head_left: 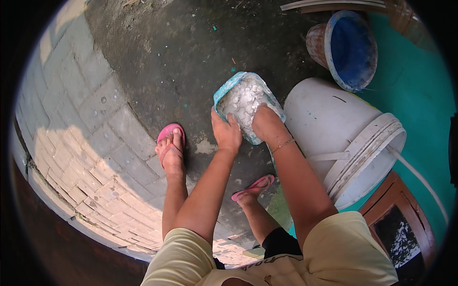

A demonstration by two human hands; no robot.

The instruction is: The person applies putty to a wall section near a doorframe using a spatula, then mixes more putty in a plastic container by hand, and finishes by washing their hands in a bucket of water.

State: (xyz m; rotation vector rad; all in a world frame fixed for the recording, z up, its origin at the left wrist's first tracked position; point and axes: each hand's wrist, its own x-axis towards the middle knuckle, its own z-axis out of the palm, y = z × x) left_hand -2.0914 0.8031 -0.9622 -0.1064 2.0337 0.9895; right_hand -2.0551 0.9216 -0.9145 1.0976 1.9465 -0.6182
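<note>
Dark, rough ground [157,62] borders grey paving [95,152] at 9 o'clock; at 3 o'clock, a white bucket [329,119] beside a turquoise wall [422,124]. At 1 o'clock, near centre, a blue-rimmed tub [223,91] holds lumpy white material [242,100]. The left hand [227,134] grasps its near side; the right hand [267,127] dips inside, fingers hidden, so whether clenched I can't tell.

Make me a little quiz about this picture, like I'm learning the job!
1. Which hand is in the white lumpy stuff?
A) left
B) right
C) neither
2. True or false: the sandals are green.
3. Fill in: the left hand holds the edge of a light blue ____.

Key:
1. B, the right hand
2. False, the sandals are pink
3. tub
</note>
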